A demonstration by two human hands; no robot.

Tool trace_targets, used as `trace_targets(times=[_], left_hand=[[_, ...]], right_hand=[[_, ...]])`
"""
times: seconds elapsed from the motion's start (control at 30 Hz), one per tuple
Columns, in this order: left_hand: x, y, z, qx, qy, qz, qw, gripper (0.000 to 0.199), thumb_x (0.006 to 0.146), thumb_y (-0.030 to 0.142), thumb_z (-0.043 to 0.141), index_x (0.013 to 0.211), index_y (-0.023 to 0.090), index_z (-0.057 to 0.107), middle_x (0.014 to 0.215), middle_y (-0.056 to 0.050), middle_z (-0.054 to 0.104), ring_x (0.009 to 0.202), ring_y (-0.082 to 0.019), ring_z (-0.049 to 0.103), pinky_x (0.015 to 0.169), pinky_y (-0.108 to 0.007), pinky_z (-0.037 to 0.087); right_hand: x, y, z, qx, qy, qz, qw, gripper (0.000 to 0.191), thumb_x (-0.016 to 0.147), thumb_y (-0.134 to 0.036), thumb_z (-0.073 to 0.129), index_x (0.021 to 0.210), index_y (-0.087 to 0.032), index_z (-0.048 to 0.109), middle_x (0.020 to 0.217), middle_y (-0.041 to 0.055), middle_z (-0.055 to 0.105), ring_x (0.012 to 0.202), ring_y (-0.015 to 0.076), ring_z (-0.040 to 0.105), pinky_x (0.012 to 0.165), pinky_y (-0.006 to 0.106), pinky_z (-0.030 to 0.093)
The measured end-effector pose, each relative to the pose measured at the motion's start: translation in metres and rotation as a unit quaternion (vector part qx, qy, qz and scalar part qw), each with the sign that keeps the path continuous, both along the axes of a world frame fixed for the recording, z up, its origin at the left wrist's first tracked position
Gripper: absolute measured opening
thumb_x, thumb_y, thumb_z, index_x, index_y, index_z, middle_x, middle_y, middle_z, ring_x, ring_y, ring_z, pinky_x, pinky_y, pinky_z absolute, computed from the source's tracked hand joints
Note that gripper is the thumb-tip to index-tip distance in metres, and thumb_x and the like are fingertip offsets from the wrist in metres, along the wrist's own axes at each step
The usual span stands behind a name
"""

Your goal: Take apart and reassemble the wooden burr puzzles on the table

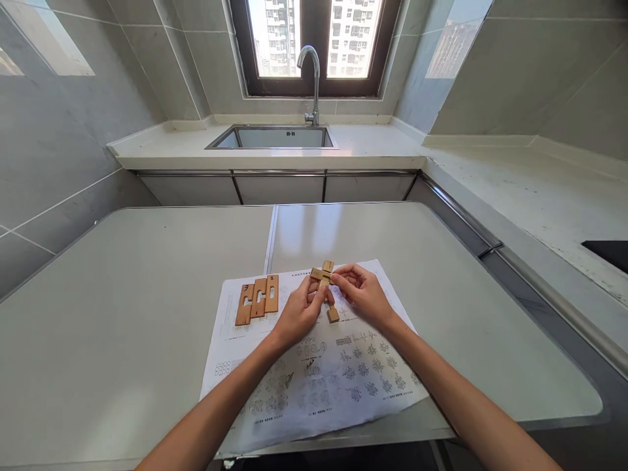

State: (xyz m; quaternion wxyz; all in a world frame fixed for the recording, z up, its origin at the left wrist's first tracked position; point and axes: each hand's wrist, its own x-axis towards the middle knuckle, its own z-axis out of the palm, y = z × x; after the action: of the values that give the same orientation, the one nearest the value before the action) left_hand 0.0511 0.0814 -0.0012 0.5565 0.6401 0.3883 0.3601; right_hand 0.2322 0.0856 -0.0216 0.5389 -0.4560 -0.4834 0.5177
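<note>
Over the top part of a printed paper sheet [314, 425], both hands hold wooden puzzle pieces [328, 266] that cross each other. My left hand [300, 311] is closed on them from below and left. The fingers of my right hand [362, 293] pinch them on the right side. A small block-shaped wooden end [333, 315] shows below the fingers; whether it joins the held pieces is hidden. Left of my hands, three flat wooden pieces with cutouts and numbers [258, 298] lie side by side on the sheet.
The sheet lies on a pale table [147, 314] with a seam running away from me. Beyond it are a counter [373, 137], a sink [279, 136] and a faucet [316, 85] below a window. Another counter [554, 190] runs along the right.
</note>
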Motion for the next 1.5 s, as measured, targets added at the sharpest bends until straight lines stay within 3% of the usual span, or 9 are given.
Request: trace_targets(times=[0.63, 0.8, 1.0, 1.3, 1.5], left_hand=[[-0.002, 0.007, 0.001, -0.053, -0.054, 0.020, 0.997, 0.041, 0.093, 0.051, 0.067, 0.114, 0.015, 0.070, 0.077, 0.002, 0.060, 0.054, -0.008, 0.038, 0.050, -0.022, 0.029], [-0.001, 0.006, 0.004, -0.057, -0.051, 0.029, 0.997, 0.043, 0.093, 0.053, 0.067, 0.109, 0.014, 0.071, 0.075, 0.000, 0.060, 0.054, -0.009, 0.039, 0.049, -0.022, 0.028], [-0.001, 0.005, 0.006, -0.056, -0.050, 0.033, 0.997, 0.039, 0.091, 0.053, 0.069, 0.089, 0.015, 0.069, 0.061, 0.004, 0.052, 0.053, -0.009, 0.041, 0.051, -0.022, 0.030], [-0.002, 0.005, 0.008, -0.063, -0.040, 0.032, 0.997, 0.039, 0.090, 0.053, 0.070, 0.086, 0.015, 0.068, 0.053, 0.007, 0.043, 0.050, -0.008, 0.036, 0.050, -0.022, 0.028], [0.000, 0.004, 0.008, -0.053, -0.046, 0.039, 0.997, 0.039, 0.090, 0.054, 0.069, 0.082, 0.016, 0.065, 0.054, 0.006, 0.046, 0.053, -0.011, 0.044, 0.053, -0.022, 0.033]], right_hand=[[0.001, 0.001, -0.005, -0.027, 0.037, 0.067, 0.997, 0.041, 0.079, -0.052, 0.086, 0.083, -0.022, 0.058, 0.071, -0.0030, 0.065, 0.054, 0.0093, 0.049, 0.047, 0.023, 0.036], [-0.001, 0.000, -0.004, -0.015, 0.027, 0.066, 0.997, 0.041, 0.080, -0.053, 0.085, 0.084, -0.022, 0.058, 0.075, -0.0024, 0.066, 0.056, 0.0101, 0.051, 0.047, 0.024, 0.037], [-0.001, -0.001, -0.004, -0.013, 0.029, 0.078, 0.996, 0.040, 0.082, -0.053, 0.083, 0.084, -0.021, 0.059, 0.075, -0.0016, 0.066, 0.057, 0.0106, 0.052, 0.048, 0.024, 0.037], [0.000, -0.001, 0.002, -0.032, 0.027, 0.092, 0.995, 0.041, 0.080, -0.054, 0.084, 0.085, -0.022, 0.060, 0.078, 0.0008, 0.070, 0.060, 0.0133, 0.056, 0.050, 0.025, 0.040], [-0.001, -0.002, 0.004, -0.026, 0.003, 0.096, 0.995, 0.039, 0.085, -0.057, 0.077, 0.088, -0.022, 0.061, 0.075, -0.0013, 0.066, 0.058, 0.0118, 0.052, 0.051, 0.025, 0.038]])
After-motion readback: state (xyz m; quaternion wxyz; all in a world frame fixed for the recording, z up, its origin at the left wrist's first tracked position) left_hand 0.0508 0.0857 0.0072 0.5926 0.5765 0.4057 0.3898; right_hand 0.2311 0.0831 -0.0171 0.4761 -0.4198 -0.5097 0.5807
